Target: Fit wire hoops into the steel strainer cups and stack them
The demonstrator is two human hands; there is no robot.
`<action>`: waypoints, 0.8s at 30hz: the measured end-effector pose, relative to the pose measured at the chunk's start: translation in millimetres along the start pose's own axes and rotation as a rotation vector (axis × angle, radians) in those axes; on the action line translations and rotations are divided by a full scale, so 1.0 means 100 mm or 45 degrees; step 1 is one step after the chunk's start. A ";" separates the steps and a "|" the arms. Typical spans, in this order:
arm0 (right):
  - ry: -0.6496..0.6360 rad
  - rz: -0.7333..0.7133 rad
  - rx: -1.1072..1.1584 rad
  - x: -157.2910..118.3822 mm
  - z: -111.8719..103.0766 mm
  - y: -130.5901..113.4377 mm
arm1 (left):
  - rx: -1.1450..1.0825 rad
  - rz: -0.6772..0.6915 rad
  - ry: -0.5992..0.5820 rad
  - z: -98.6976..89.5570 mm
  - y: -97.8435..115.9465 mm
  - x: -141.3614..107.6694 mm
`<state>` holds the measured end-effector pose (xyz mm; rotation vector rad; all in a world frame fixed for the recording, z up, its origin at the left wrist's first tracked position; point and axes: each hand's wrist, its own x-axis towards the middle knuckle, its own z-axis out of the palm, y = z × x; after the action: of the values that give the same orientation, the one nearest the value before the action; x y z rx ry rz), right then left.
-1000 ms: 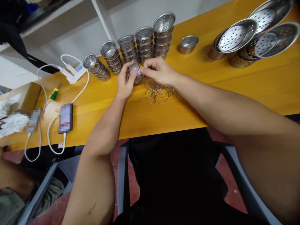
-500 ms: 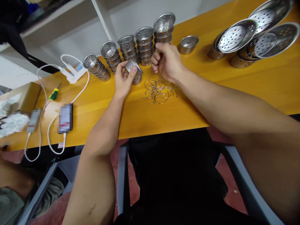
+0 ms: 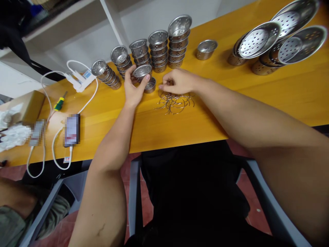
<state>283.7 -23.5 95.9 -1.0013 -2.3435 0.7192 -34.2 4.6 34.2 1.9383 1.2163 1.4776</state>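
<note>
My left hand (image 3: 133,92) grips a small perforated metal cup (image 3: 142,71) between thumb and fingers, its mouth tipped up toward me. Just below and to the right, another small metal cup (image 3: 150,87) stands on the table. My right hand (image 3: 181,81) is closed, thumb against curled fingers, right above a tangled pile of thin curved metal wires (image 3: 176,104). Whatever those fingertips hold, if anything, is too small to make out. Behind both hands is a row of stacked perforated cups (image 3: 158,55).
A lone metal cup (image 3: 205,51) sits right of the row. Larger perforated cups (image 3: 266,68) are nested in stacks at far right. At left are a white power strip (image 3: 86,82), a screwdriver (image 3: 59,103), a phone (image 3: 72,130) on a cable and a cardboard box (image 3: 33,104). Another person's arm (image 3: 15,195) shows lower left.
My right hand has come down from in front of the stacks to the wire pile. In my left hand the cup has turned so its mouth faces upward.
</note>
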 end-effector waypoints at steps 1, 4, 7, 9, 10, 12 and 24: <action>0.043 -0.007 -0.002 0.01 0.01 0.02 | 0.008 -0.003 0.000 0.00 -0.01 -0.01; 0.211 -0.079 0.041 0.03 0.08 0.05 | 0.024 -0.010 -0.060 0.01 0.00 -0.02; 0.296 -0.159 0.121 0.05 0.18 0.06 | 0.038 0.003 -0.131 0.00 0.10 -0.05; 0.275 -0.174 0.150 0.06 0.24 0.08 | 0.037 0.006 -0.136 -0.02 0.20 -0.07; 0.258 -0.173 0.158 0.06 0.26 0.09 | 0.036 0.001 -0.130 -0.03 0.24 -0.08; 0.225 -0.161 0.172 0.06 0.29 0.11 | 0.039 -0.009 -0.121 -0.06 0.30 -0.09; 0.223 -0.132 0.187 0.10 0.33 0.23 | 0.032 -0.125 -0.175 -0.04 0.00 -0.01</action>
<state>268.8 -11.8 59.1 -0.8379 -2.1416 0.7211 -37.5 2.9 35.1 1.9326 1.2553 1.2645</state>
